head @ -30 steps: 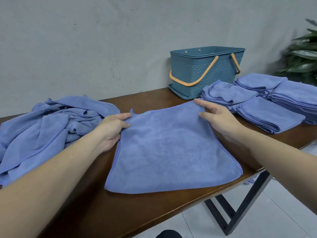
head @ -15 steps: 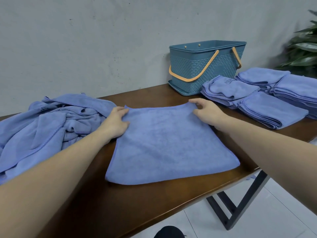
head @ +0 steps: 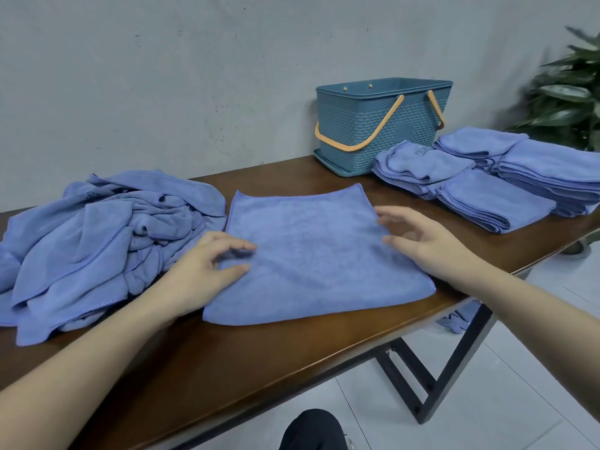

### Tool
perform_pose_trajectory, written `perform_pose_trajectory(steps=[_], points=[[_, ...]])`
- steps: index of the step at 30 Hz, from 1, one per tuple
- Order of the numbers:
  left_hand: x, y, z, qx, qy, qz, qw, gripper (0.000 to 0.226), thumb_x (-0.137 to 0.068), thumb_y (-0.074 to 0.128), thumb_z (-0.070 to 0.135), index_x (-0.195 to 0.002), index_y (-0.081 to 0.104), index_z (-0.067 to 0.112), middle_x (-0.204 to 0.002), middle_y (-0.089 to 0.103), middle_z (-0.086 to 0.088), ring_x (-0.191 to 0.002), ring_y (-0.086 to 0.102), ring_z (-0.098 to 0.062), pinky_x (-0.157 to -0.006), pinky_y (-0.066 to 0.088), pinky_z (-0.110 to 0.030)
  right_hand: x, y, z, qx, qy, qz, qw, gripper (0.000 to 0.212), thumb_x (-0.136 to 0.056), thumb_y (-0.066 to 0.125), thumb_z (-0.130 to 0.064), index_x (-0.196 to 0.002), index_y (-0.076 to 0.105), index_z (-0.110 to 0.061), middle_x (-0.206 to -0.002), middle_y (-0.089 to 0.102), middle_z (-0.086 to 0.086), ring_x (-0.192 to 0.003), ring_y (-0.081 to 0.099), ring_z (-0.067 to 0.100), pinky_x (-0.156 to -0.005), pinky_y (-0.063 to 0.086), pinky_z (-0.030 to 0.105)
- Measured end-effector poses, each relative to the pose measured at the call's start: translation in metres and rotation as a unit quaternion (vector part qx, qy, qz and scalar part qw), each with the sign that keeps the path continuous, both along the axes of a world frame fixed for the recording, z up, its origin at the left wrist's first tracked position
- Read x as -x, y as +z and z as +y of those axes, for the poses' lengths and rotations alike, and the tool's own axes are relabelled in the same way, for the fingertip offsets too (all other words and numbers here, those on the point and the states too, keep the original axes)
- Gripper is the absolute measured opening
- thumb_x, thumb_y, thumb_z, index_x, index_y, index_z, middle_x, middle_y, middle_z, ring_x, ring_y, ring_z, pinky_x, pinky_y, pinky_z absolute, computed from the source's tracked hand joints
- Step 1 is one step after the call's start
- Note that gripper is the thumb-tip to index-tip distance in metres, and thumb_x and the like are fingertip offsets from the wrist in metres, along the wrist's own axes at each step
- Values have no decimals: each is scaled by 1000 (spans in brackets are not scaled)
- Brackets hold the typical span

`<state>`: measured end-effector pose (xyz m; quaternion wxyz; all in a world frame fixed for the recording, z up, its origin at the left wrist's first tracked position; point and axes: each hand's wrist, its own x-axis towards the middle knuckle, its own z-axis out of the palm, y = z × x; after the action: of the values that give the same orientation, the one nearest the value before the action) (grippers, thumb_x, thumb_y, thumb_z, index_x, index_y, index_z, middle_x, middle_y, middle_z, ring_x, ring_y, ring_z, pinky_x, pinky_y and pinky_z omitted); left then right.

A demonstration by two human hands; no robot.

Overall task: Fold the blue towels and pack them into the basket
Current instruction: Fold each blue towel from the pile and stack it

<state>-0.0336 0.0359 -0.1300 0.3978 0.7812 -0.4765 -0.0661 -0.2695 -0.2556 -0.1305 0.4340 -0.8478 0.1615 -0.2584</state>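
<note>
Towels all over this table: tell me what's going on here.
A person is folding blue towels. One towel lies spread flat on the table, with the left hand and right hand at its two sides, fingers relaxed, gripping nothing. An unfolded heap waits on the left, folded stacks sit on the right, and the basket stands behind, its inside hidden.

A periwinkle-blue towel (head: 311, 251) with darker blue stitched edging lies on a dark reddish-brown table (head: 227, 362). The basket (head: 373, 125) is teal with a woven-look relief pattern and orange handles (head: 367, 138). The wall (head: 162, 76) is pale grey, the plant (head: 568, 92) dark green.
</note>
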Motion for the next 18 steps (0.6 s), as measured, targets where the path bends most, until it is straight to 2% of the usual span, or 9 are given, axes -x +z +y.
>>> perform_pose_trajectory(steps=[2, 5, 7, 9, 10, 11, 13, 15, 18], points=[[10, 2, 15, -23, -54, 23, 998, 41, -91, 70, 5, -101, 73, 44, -112, 67, 18, -108, 61, 0, -96, 44, -20, 18, -2, 10, -27, 43, 3, 999, 39, -95, 62, 3, -125, 66, -22, -107, 74, 2, -85, 61, 18, -85, 47, 28], [19, 8, 33, -34, -85, 66, 994, 41, -93, 66, 2, -96, 75, 42, -104, 75, 13, -108, 67, -7, -100, 47, -22, 39, -2, 23, -40, 78, 27, 996, 26, -96, 60, 1, -110, 73, -17, -90, 77, 6, -94, 68, 20, -95, 45, 34], [19, 7, 40, -37, -83, 61, 994, 37, -95, 66, 5, -99, 75, 41, -105, 76, 12, -106, 69, -18, -102, 49, -40, 49, -6, 27, -8, 77, 28, 997, 21, -93, 68, -5, -106, 75, -20, -92, 77, 2, -97, 67, 26, -93, 46, 30], [18, 5, 47, -51, -79, 37, 995, 32, -96, 67, 13, -102, 74, 43, -111, 74, 17, -105, 67, -32, -100, 48, -52, 58, -8, 32, 31, 78, 30, 996, 19, -88, 76, -21, -107, 75, -25, -100, 76, -6, -102, 67, 16, -94, 45, 18], [18, 2, 49, -52, -77, 24, 995, 31, -95, 68, 15, -103, 74, 45, -112, 72, 20, -104, 67, -30, -100, 50, -46, 61, -10, 33, 66, 80, 30, 994, 22, -87, 78, -32, -108, 75, -27, -106, 74, -10, -107, 66, 11, -96, 44, 16], [19, 1, 52, -45, -82, 14, 996, 29, -94, 69, 20, -102, 74, 47, -112, 71, 22, -104, 68, -22, -97, 50, -33, 64, -12, 33, 111, 85, 27, 990, 29, -85, 77, -42, -110, 74, -28, -110, 73, -13, -110, 64, 10, -98, 43, 16], [24, -2, 56, -46, -107, -29, 993, 18, -89, 71, 43, -106, 74, 47, -114, 67, 17, -106, 64, -8, -90, 44, -14, 68, -20, 27, 178, 83, 16, 981, 41, -81, 72, -51, -114, 73, -28, -116, 70, -16, -113, 62, 11, -101, 41, 18], [23, -8, 63, -69, -128, -97, 985, 38, -82, 66, 65, -114, 71, 45, -118, 60, 17, -113, 60, -12, -96, 42, -19, 72, -26, 20, 209, 68, 7, 975, 37, -83, 72, -48, -115, 74, -28, -117, 69, -17, -112, 62, 13, -101, 42, 22], [19, -12, 70, -64, -86, -189, 976, 38, -86, 52, 74, -109, 70, 50, -123, 53, 25, -112, 56, -11, -97, 44, -36, 76, -34, 13, 254, 27, -3, 967, 28, -90, 65, -48, -107, 75, -29, -119, 66, -17, -110, 59, 14, -98, 42, 29]])
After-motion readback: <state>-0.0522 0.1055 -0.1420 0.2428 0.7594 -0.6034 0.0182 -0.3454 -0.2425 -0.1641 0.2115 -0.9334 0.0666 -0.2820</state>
